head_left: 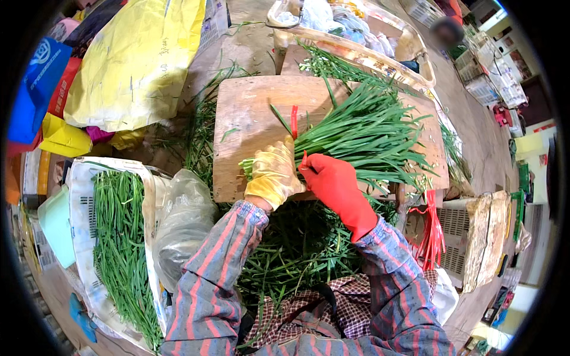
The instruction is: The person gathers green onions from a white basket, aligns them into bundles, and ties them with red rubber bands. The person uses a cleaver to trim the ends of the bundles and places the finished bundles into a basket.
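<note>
My left hand point(272, 172), in a yellowed glove, grips a bunch of garlic chives point(363, 129) close to the pale cut stems. The long green leaves fan out to the right over a wooden board point(249, 100). A red plastic tie strip point(294, 121) stands up at the far side of the bunch, beside my left fingers. On the near side, my right hand point(335, 184) in a red rubber glove has its thumb and fingers pinched together against the bunch. A thin red tip rises from that pinch, apparently the strip's other end; red on red blurs the detail.
More chives lie at the board's far edge. A white plastic crate point(149, 209) of chives stands at left, beside a clear plastic bag point(187, 222). Red strips point(431, 231) hang at the board's right. Loose leaves point(298, 262) fill the space below. A tub point(352, 42) with bags stands beyond.
</note>
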A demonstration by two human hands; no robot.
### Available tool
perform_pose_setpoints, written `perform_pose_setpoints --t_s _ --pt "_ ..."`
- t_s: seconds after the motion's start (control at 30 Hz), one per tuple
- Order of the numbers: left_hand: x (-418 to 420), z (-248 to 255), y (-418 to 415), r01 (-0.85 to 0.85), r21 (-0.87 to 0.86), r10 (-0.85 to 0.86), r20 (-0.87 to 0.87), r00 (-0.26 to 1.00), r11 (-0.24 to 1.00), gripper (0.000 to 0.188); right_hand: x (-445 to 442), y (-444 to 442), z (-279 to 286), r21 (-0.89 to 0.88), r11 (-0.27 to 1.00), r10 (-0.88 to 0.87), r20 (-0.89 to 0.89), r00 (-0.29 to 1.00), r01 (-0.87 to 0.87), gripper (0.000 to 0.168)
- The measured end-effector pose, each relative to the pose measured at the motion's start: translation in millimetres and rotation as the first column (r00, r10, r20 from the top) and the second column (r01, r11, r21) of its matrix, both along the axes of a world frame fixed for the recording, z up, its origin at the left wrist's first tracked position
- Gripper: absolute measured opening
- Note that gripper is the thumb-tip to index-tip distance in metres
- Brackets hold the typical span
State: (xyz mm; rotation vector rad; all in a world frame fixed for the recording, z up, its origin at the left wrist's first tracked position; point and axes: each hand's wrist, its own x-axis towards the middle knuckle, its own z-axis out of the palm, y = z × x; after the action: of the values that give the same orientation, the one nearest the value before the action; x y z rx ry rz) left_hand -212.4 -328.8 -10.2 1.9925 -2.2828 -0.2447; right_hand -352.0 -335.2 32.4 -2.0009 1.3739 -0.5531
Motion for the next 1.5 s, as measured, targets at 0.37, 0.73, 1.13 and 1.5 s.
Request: perform_pose_setpoints --t_s 0.37,0.73,1.13,1.5 --pt "7 -5 2 0.031 0.012 -0.031 0.014 0.999 0.999 0.091 2 -38 7 0.272 0.905 0.269 0.224 0.937 -0.326 0.015" --pt "1 6 5 0.054 -0.001 -0.054 0.013 0.998 0.999 0.092 49 -109 -16 0.337 0.930 0.174 -0.051 0.983 -0.147 0.017" --pt "3 -9 1 -0.146 0.085 0.168 -0.380 0.910 0.986 0.079 37 -44 -3 0.356 0.934 -0.079 0.288 0.954 -0.030 0.008" --pt "3 17 -6 -0.009 0.268 0.045 -0.129 0.991 0.963 0.088 18 -39 -5 0.341 0.939 -0.070 0.308 0.949 -0.042 0.013"
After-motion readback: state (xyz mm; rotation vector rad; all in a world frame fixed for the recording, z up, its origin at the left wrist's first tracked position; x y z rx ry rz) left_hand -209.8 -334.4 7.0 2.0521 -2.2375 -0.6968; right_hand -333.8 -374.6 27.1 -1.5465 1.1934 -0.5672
